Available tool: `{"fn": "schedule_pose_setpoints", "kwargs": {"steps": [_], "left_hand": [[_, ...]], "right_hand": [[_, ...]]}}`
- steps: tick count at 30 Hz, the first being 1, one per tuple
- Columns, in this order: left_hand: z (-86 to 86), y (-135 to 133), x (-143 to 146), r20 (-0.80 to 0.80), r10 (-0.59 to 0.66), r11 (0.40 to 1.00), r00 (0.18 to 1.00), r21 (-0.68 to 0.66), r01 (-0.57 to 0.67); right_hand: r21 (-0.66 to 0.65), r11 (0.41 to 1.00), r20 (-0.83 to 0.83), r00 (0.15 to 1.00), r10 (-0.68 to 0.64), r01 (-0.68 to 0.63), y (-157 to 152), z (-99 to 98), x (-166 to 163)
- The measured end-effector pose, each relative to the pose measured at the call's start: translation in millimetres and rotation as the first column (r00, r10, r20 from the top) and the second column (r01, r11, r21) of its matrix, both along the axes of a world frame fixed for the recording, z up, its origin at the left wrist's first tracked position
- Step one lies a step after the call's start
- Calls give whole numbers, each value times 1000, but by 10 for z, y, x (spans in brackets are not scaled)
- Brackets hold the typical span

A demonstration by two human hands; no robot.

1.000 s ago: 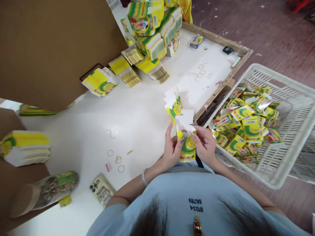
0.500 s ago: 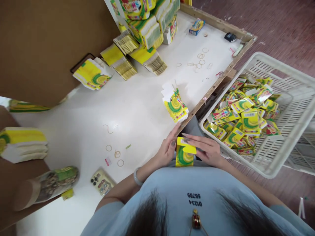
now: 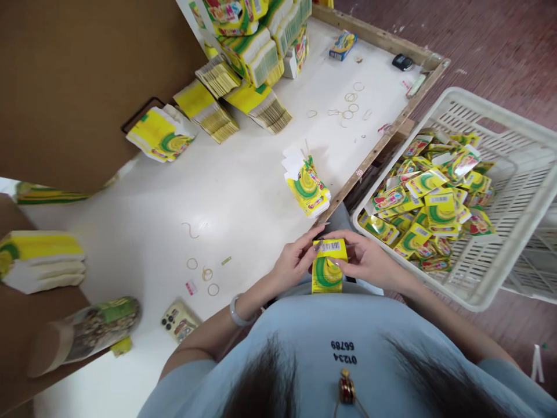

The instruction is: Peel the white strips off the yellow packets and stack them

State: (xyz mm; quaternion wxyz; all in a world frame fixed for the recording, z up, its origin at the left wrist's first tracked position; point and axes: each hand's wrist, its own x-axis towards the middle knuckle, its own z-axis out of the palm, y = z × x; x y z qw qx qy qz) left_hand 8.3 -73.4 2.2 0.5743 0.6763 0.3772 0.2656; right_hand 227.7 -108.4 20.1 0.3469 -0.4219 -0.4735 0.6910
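A box is held upright between both hands, just left of the basket, by its near corner. The left hand is closed on the box's left side, fingertips at the barcoded top flap. The right hand is wrapped round the right side, thumb laid across the front. A stack of flats is set at the counter edge, also left of the basket, and a heap of boxes is piled inside it.

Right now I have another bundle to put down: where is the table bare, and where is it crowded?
Bare: the middle of the table, between the bundle by the cardboard, the small stack and the rubber bands. Crowded: the far pile and the basket. The left hand and right hand hold a box.
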Motion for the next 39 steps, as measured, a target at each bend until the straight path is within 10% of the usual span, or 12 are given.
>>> {"fn": "schedule_pose_setpoints", "kwargs": {"steps": [6, 10, 14, 17, 19, 26, 33, 39], "left_hand": [[-114, 73, 20, -71, 16, 944, 997, 331, 8], [-193, 745, 98, -166, 267, 748, 949, 657, -95], [-334, 1805, 141, -186, 542, 671, 820, 682, -289], [-448, 2377, 141, -271, 480, 801, 834, 523, -291], [-479, 2582, 126, -289, 431, 832, 855, 493, -253], [-40, 2420, 84, -90, 385, 626, 918, 757, -189], [525, 1330, 194, 16, 194, 718, 981, 679, -154], [306, 816, 146, 274, 96, 837, 957, 497, -227]], "right_hand": [[145, 989, 107, 994, -24, 8, -60, -94, -46], [269, 935, 240, 925, -296, 229, -67, -242, 264], [557, 695, 555, 418, -719, 455, -56, -294, 1088], [664, 688, 720, 0, -694, 291, -94, -245, 1535], [708, 680, 703, -99, -705, 191, -96, -226, 1592], [812, 566, 513, 290, -808, 143, 487, -199, 735], [862, 498, 340, 616, -710, 98, 1115, -77, -199], [827, 529, 300, 644, -704, 193, 795, -182, -283]]}}
